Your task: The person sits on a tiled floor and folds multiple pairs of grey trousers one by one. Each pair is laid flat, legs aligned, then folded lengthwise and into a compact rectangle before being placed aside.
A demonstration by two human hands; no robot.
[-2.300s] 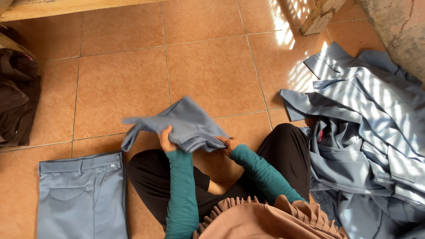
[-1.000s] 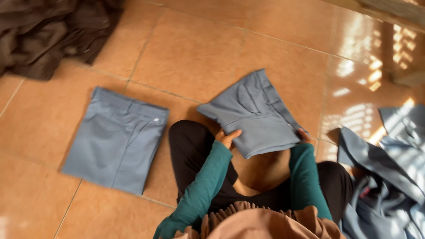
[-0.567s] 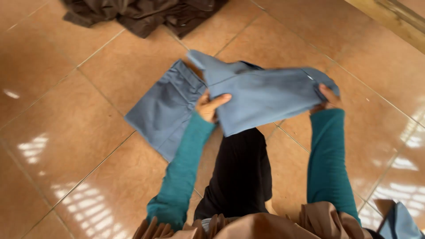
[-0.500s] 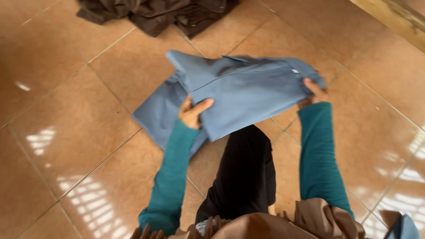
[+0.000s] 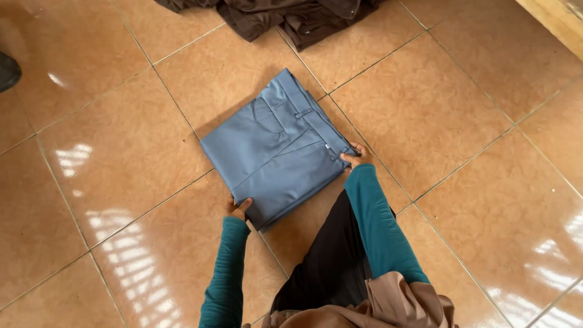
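A floor of glossy orange-brown tiles fills the view, crossed by thin grout lines and marked with patches of reflected light. At its middle a stack of folded blue-grey trousers is laid flat, and every other place is given here relative to that stack. Its waistband, with belt loops and a curved pocket seam, is turned toward the far right edge. Beyond the stack, at the upper edge of the view, a heap of dark brown cloth is spread on the tiles, well apart from it. To the far right of the stack a strip of pale wood is seen in the corner. Below the stack a leg in black fabric is stretched toward it, with tan ruffled cloth nearest the camera. The left hand, in a teal sleeve, is pressed against the stack's near corner, its fingers tucked at the edge. The right hand is closed on the waistband corner at the stack's right side.
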